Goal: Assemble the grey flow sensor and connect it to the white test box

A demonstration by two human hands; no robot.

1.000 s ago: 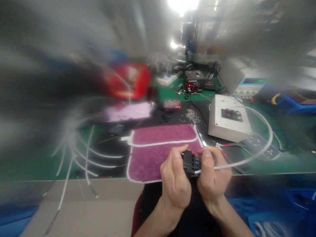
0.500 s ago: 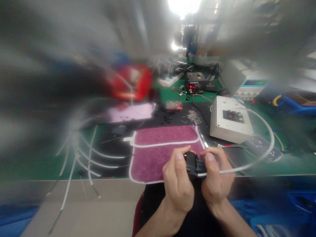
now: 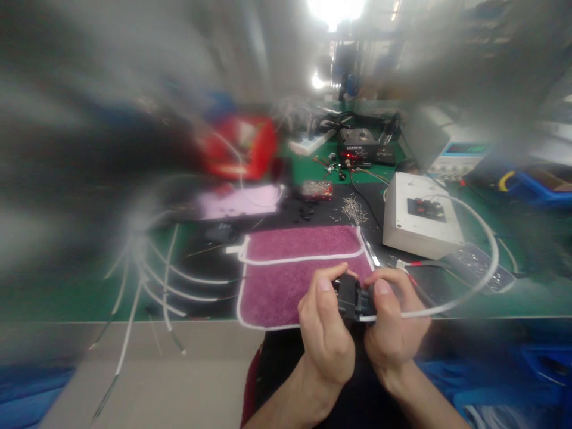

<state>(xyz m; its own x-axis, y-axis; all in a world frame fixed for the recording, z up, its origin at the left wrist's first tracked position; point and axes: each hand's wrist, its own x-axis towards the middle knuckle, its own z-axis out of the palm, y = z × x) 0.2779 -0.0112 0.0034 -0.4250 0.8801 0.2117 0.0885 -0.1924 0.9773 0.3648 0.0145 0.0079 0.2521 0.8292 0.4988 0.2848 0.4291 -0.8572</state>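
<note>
Between my two hands is a black connector [image 3: 349, 297], held just over the front edge of the bench. My left hand [image 3: 327, 328] is closed on its left side, thumb on top. My right hand [image 3: 395, 322] grips its right side, with the thumb bent near the part where a white cable [image 3: 429, 311] comes in. That cable loops round to the right and back up to a white box [image 3: 422, 217] with a black panel on top. Beneath and behind the hands lies a purple cloth [image 3: 277, 286] with white edging. The connector's far side is hidden by my fingers.
Several white cables [image 3: 194, 277] with stripped ends hang over the bench's left front edge. Small metal pins [image 3: 354, 210] lie in a pile behind the cloth. Tweezers [image 3: 372, 251] rest beside it. A black control unit [image 3: 357, 146] and a red bin [image 3: 243, 146] stand farther back.
The whole view has shifted slightly, so the bench and hands appear a little to the right. Both hands keep their hold on the connector, with hardly any visible change in grip.
</note>
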